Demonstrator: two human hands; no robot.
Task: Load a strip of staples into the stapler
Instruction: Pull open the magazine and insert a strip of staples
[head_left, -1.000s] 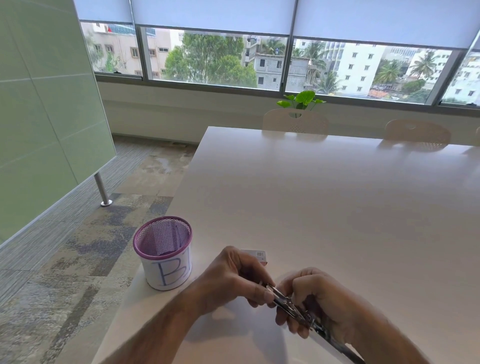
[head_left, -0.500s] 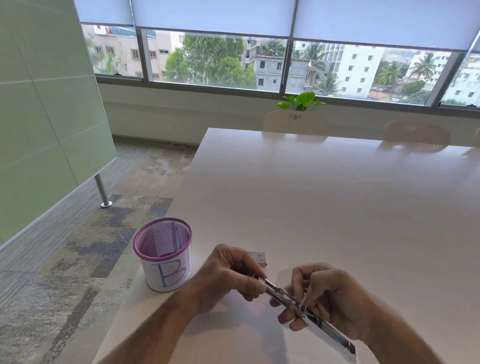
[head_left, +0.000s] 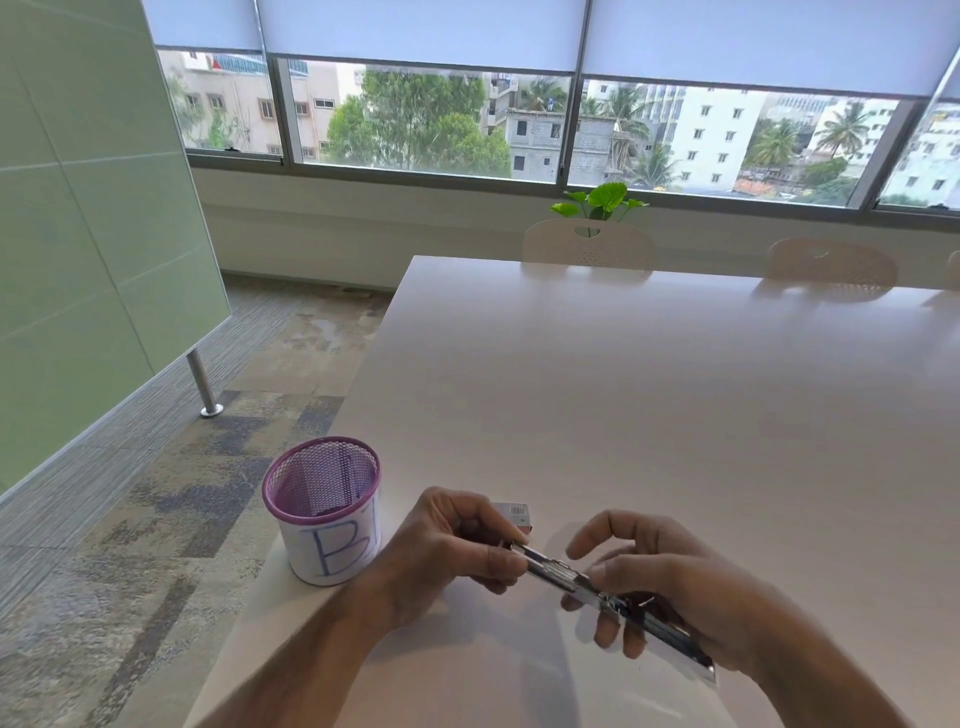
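A slim metal stapler (head_left: 597, 592) is held level above the near part of the white table (head_left: 649, 395), its long axis running from upper left to lower right. My left hand (head_left: 452, 551) pinches its front end between thumb and fingers. My right hand (head_left: 670, 592) cradles the rear half from underneath, with index finger and thumb lifted and spread above the open channel. A small white staple box (head_left: 517, 514) with a barcode lies on the table just behind my left hand. I cannot make out a loose staple strip.
A purple mesh pen cup (head_left: 324, 512) with a white label marked "B" stands at the table's left edge near my left forearm. Chairs (head_left: 589, 241) line the far side under the windows. A green glass partition (head_left: 93, 218) stands at the left.
My right hand has slid back along the stapler and its index finger and thumb have lifted and spread. The stapler has extended toward the lower right. My left hand keeps its pinch on the front end.
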